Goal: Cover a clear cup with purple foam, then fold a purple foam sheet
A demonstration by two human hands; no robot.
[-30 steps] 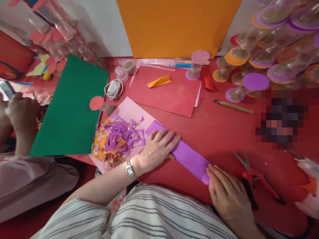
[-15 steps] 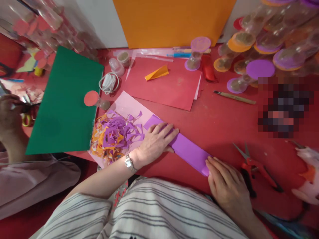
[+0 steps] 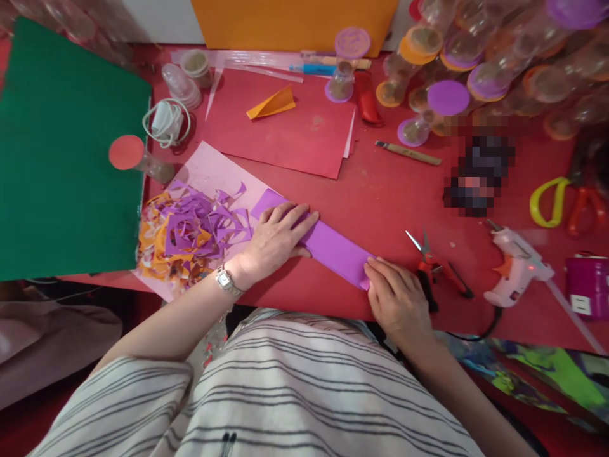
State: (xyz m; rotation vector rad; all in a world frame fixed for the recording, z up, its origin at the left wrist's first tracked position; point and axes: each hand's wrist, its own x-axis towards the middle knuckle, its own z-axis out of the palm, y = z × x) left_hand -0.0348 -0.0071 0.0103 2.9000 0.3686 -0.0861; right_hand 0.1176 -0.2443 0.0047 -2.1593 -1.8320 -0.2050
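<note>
A folded purple paper strip (image 3: 335,249) lies slantwise on the red table. Across its upper left part rests my left hand (image 3: 272,240), palm down with fingers laid flat. My right hand (image 3: 398,297) has the strip's lower right end between its fingers, where a corner curls up slightly; the thumb is mostly hidden. Beside my left hand, a heap of purple and orange paper scraps (image 3: 190,238) sits on a pale pink sheet (image 3: 209,166). Red-handled snips (image 3: 434,263) lie with blades apart just right of my right hand.
A green board (image 3: 71,158) stands at left. Behind the strip are red sheets (image 3: 295,143), a folded orange strip (image 3: 272,105) and a wooden-handled cutter (image 3: 408,153). At right lie a glue gun (image 3: 519,266) and scissors (image 3: 549,203). Hourglass-shaped bottles (image 3: 504,70) crowd the back right.
My view has swung right, bringing the whole glue gun and the scissors into sight. Another person's hand at far left has left view. Both my hands stay in about the same places on the purple strip.
</note>
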